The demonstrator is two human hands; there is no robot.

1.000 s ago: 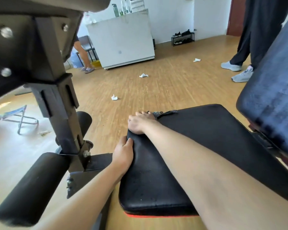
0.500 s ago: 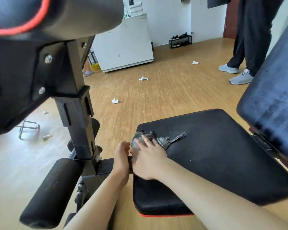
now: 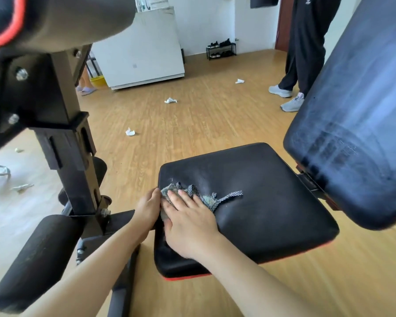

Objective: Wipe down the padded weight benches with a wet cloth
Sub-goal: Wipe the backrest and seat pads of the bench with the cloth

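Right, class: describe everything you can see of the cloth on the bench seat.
The cloth is a small grey rag, crumpled, with a checked strip trailing to the right. It lies on the near left part of the black padded seat. The right hand presses flat on it, covering much of it; the left hand touches its left edge at the seat's side. Whether it is wet cannot be told.

**One head camera, looking forward and down**

You have a single wide-angle view, worn on your head. It faces down over both forearms onto the seat pad, which sits close below and fills the lower middle. The backrest pad crowds the right edge, the frame post the left. Farther off, the wooden floor runs to a white wall.
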